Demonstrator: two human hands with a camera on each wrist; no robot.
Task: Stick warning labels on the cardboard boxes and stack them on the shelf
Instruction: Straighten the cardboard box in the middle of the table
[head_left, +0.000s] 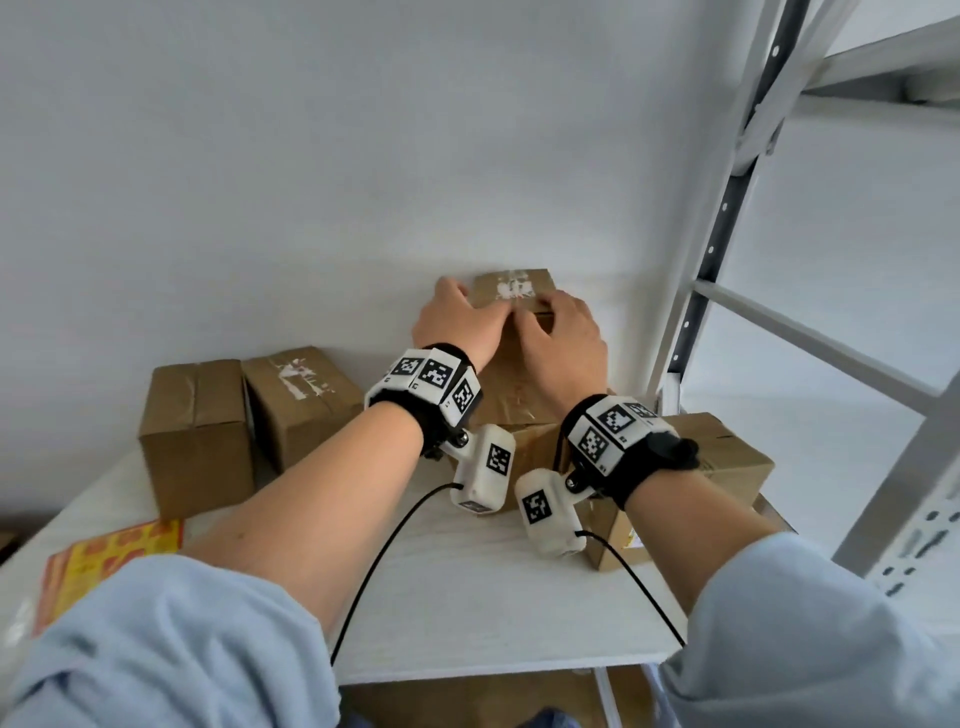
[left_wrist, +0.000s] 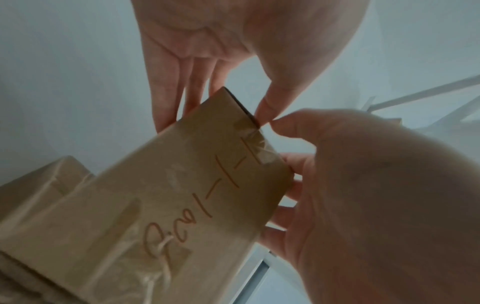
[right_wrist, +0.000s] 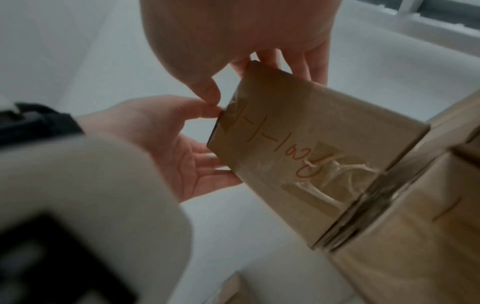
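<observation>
cardboard box, upper centre of the head view, sits on top of a larger box, close to the white wall. left hand has its fingers laid along the left side face and its thumb at the top front edge; right hand mirrors it on the right side. both thumbs meet at the same edge in the wrist views, so each grip is closed around the top box. the hands appear to be steadying or positioning it, though whether it is fully seated cannot be told.

the front face carries orange handwriting and torn tape. no warning label is visible on any face shown; a red and yellow label sheet lies at lower left on the white table.

risks noted:
- the top box stands narrow and tall on the lower one; releasing it off-centre or pushing it unevenly could tip it toward the wall or forward.
- peeling tape on the faces gives a poor surface for a label and a slippery hold.
- wrist cables trail across the table and could snag the box at right.
- two more boxes stand at left, apart from the stack; stacking this one unlabelled would mean rework.
</observation>
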